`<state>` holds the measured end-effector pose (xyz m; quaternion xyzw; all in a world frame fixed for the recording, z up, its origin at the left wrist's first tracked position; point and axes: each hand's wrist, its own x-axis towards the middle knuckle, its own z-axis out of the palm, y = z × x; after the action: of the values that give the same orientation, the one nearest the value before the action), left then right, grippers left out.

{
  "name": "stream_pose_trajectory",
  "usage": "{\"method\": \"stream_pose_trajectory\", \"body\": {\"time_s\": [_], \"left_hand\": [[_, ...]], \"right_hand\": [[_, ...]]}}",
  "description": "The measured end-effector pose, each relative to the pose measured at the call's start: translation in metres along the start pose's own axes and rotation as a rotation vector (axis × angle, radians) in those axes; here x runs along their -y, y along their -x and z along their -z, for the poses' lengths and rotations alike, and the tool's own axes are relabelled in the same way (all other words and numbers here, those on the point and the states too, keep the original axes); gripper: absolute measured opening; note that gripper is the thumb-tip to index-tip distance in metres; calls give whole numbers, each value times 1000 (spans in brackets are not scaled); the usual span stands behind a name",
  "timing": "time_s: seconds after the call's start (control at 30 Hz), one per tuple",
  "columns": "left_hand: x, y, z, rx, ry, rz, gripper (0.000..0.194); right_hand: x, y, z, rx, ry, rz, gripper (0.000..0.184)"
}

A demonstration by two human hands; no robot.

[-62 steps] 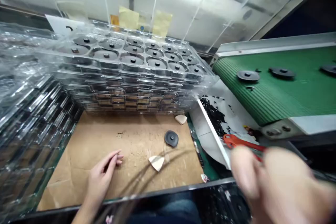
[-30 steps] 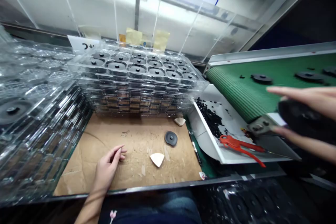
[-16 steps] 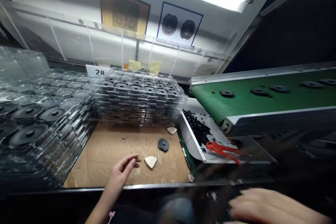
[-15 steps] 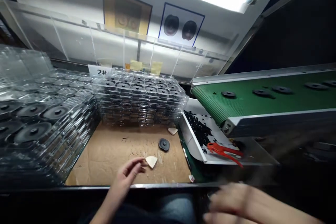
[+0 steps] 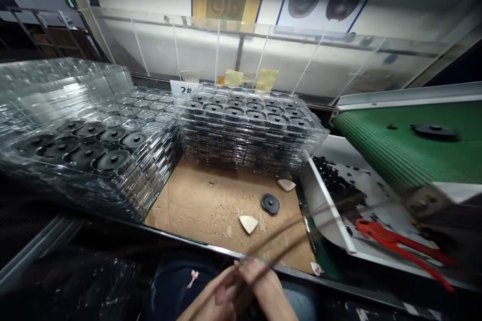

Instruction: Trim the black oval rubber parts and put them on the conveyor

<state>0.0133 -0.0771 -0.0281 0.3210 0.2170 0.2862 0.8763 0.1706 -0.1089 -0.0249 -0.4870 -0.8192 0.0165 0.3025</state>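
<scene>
My left hand (image 5: 220,293) and my right hand (image 5: 261,281) are close together over my lap, just below the front edge of the worktop. Their fingers overlap and are smeared, so I cannot make out whether they hold anything. Beyond them, on a brown cardboard sheet (image 5: 196,195), lie an off-white rounded triangular piece (image 5: 248,224) and a dark grey disc-like part (image 5: 270,203) with a central knob. A second off-white piece (image 5: 286,185) sits farther back. Blurred thin dark strands (image 5: 297,230) run across the view from near my hands toward the right.
Stacked clear plastic trays (image 5: 248,133) with dark round parts stand behind the cardboard; more trays (image 5: 113,153) rise at left. At right, a white bin (image 5: 327,205) holds black scraps, and red-handled cutters (image 5: 399,243) lie across it. A green conveyor belt (image 5: 384,145) carries a dark part.
My left hand has drawn back from the off-white piece toward my lap. My right hand has come in from the right to meet it. The camera view has swung left.
</scene>
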Motion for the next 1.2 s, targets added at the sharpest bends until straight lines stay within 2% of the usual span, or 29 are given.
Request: {"method": "stream_pose_trajectory", "body": {"time_s": [0.1,0.2,0.33,0.37,0.43,0.5,0.63,0.73,0.83,0.97,1.1,1.2], "left_hand": [[2,0,-1,-43,16,43,73],[-2,0,-5,-83,123,93,68],[-18,3,-7,-160,378,69,51],[-22,3,-6,-197,424,45,47],[-31,2,0,-290,461,-6,41],[-37,-1,9,-374,447,-52,40],[-44,-13,30,-468,407,-116,47],[-46,-22,43,-537,417,-143,56],[-47,-31,54,-638,437,-181,57],[-46,-41,64,-793,421,-231,58],[-40,-48,71,-874,395,-274,57],[-37,-51,73,-894,405,-265,57]], "right_hand": [[-1,7,-7,6,-56,-66,50],[4,4,-7,32,-151,-162,58],[4,-15,4,64,-223,-166,89],[0,-20,8,70,-219,-170,87],[-15,-29,12,67,-179,-247,65],[-37,-34,6,52,-96,-366,44],[-80,-33,-31,60,14,-485,34],[-96,-30,-59,91,12,-535,36],[-100,-30,-69,92,-14,-580,37],[-95,-42,-62,107,-133,-617,34],[-79,-70,-56,201,-353,-618,27],[-66,-95,-63,298,-501,-602,19]]}}
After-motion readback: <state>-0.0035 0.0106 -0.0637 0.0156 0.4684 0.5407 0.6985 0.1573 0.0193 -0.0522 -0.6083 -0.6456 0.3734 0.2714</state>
